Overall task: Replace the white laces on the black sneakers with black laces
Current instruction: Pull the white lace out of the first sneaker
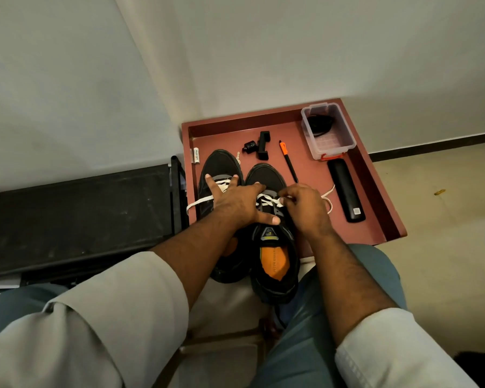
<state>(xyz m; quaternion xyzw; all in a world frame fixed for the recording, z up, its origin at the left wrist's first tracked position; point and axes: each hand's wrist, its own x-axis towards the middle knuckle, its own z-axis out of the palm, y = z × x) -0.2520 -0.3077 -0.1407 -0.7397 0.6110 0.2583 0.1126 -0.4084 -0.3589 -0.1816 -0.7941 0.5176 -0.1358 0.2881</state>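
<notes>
Two black sneakers stand side by side on a red tray table (314, 175), toes pointing away from me. The left sneaker (220, 163) has a loose white lace (198, 204) trailing off to the left. The right sneaker (266, 175) shows an orange insole and carries a white lace (329, 198) whose end loops out to the right. My left hand (235, 203) lies spread across both shoes with straight fingers, pressing them down. My right hand (305, 208) pinches the white lace over the right sneaker's eyelets. Black laces appear coiled inside the clear box (345, 135).
On the tray lie an orange-and-black pen (289, 161), a black clamp piece (259, 147), a long black remote-like bar (346, 189) and a small white tube (196, 156). A black bench (76, 214) stands at the left. My knees are below the tray.
</notes>
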